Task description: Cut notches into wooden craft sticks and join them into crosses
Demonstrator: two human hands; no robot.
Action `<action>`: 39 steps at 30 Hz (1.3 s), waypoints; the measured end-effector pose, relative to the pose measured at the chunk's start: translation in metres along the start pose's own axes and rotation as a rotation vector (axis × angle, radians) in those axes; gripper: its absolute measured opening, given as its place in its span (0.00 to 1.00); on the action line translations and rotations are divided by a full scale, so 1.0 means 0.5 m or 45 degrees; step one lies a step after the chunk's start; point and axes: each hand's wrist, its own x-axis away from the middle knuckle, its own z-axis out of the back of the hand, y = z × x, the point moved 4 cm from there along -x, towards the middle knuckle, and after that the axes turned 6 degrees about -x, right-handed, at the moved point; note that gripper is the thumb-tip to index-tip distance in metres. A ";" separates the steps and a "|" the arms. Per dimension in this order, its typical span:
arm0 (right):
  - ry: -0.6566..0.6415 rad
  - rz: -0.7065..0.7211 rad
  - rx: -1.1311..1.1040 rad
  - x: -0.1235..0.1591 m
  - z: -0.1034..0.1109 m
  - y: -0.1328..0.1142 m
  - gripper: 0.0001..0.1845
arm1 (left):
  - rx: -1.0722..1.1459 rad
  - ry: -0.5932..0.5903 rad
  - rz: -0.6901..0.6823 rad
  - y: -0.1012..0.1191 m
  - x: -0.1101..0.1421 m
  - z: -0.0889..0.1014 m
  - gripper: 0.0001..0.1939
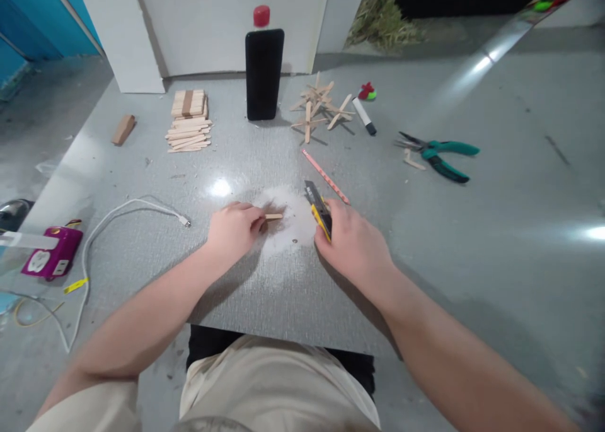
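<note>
Left hand [234,230]: a short length of wooden stick [273,217] is pinched between thumb and fingers, its free end pointed toward the right. Right hand [357,243]: a yellow-and-black utility knife [321,214] is grasped around the handle, dark front end angled toward the far edge of the table [283,306]. No contact between knife and stick is seen. Both are located midway between the hands' outer sides, nearer the table's near edge than its far one, over a pale, dusty patch [278,239]. How much blade is exposed cannot be told.

Risks, as judged: little stick is left protruding, so the left fingertips could be cut if the knife were to slip off the wood. The stick could be rolled or twisted, since it is held at one end only. It could be splintered along the grain by excess force. The pink strip [326,176], lying just beyond the knife, could be nicked by a wide stroke. The loose star-like stick cluster [308,120], toward the far edge, could be disturbed by a careless reach. The phone [265,75], stood upright before a red-capped bottle [261,17], could be toppled by a knock.
</note>
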 end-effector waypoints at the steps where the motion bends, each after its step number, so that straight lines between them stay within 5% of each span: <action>1: 0.007 -0.042 -0.039 -0.001 0.004 0.006 0.28 | -0.025 -0.023 0.007 0.001 -0.001 -0.001 0.11; 7: -0.026 -0.104 -0.562 -0.003 0.027 0.032 0.37 | -0.117 -0.158 -0.127 0.003 -0.028 0.016 0.12; 14: -0.177 -0.012 -0.976 0.007 0.015 0.022 0.14 | -0.050 -0.097 -0.323 -0.045 -0.048 0.033 0.09; 19: -0.424 0.187 -1.045 0.028 0.021 -0.022 0.42 | -0.041 0.025 -0.449 -0.042 -0.020 0.005 0.14; 21: -0.467 0.251 -0.963 0.032 0.026 -0.039 0.36 | -0.054 0.069 -0.501 -0.035 -0.015 -0.003 0.15; 25: -0.352 0.404 -0.706 0.020 0.041 -0.061 0.09 | -0.081 0.120 -0.588 -0.027 -0.014 -0.009 0.11; 33: -0.084 0.544 -0.283 0.003 0.082 -0.146 0.19 | -0.085 0.126 -0.652 -0.023 -0.013 -0.008 0.10; 39: 0.210 0.485 -0.197 -0.006 0.031 -0.125 0.10 | -0.067 0.113 -0.628 -0.031 -0.020 -0.011 0.12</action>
